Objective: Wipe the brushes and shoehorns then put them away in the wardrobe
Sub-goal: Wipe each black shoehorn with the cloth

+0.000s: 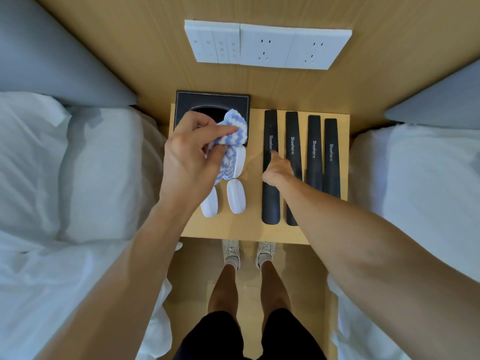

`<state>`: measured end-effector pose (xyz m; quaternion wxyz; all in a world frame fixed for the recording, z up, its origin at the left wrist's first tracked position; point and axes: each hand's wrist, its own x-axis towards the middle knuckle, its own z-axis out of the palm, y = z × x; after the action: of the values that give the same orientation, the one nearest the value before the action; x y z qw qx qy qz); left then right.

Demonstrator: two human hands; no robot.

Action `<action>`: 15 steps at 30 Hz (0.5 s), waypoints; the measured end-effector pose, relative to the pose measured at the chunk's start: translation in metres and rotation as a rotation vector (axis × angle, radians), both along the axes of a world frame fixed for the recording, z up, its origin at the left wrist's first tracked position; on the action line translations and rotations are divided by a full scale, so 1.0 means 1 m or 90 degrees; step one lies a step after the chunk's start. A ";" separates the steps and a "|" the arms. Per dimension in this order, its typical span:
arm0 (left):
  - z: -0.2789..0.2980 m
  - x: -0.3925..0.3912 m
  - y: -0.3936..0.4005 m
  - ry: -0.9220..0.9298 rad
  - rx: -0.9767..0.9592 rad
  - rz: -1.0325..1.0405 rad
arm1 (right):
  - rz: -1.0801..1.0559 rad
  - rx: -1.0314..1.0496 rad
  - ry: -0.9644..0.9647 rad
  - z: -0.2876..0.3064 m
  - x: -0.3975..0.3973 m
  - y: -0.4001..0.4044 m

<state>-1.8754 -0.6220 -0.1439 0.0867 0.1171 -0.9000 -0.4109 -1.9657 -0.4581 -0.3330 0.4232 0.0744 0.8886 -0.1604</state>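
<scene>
1. The landmark is the small wooden table (259,231) between two beds. All the things to clean lie on top of it.
2. Four black shoehorns (314,157) lie side by side on the right half of the table. Each one's long way runs from the front edge toward the wall, so they point away from the person.
3. The right hand (276,171) is down on the first shoehorn (270,203), the one nearest the middle of the table. Its fingers curl over the shoehorn and seem to touch it, but I cannot tell if they hold it yet.
4. The left hand (193,154) is up above the left half of the table. It pinches a blue and white cloth (228,141) tight between thumb and fingers.
5. Under that cloth, white brushes (235,195) lie on the left half of the table.
6. The right hand is much nearer the shoehorns, so it should lift one. I think the cloth then has to come across from the left and rub along the long way.
7. A dark box (187,105) stands at the back left of the table. It has a round hole on top; I cannot see what is inside.
</scene>
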 end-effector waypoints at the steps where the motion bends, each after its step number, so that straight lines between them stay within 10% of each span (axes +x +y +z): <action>1: 0.002 0.000 0.000 0.003 0.001 -0.001 | 0.001 -0.013 -0.007 0.006 -0.001 0.001; 15: 0.089 -0.007 0.000 0.036 0.243 0.041 | -0.120 -0.635 0.239 0.232 0.019 0.019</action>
<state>-1.8825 -0.6221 -0.0551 0.1013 0.1488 -0.7988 -0.5740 -1.9466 -0.4394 -0.1012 0.2251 -0.0856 0.7545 -0.6106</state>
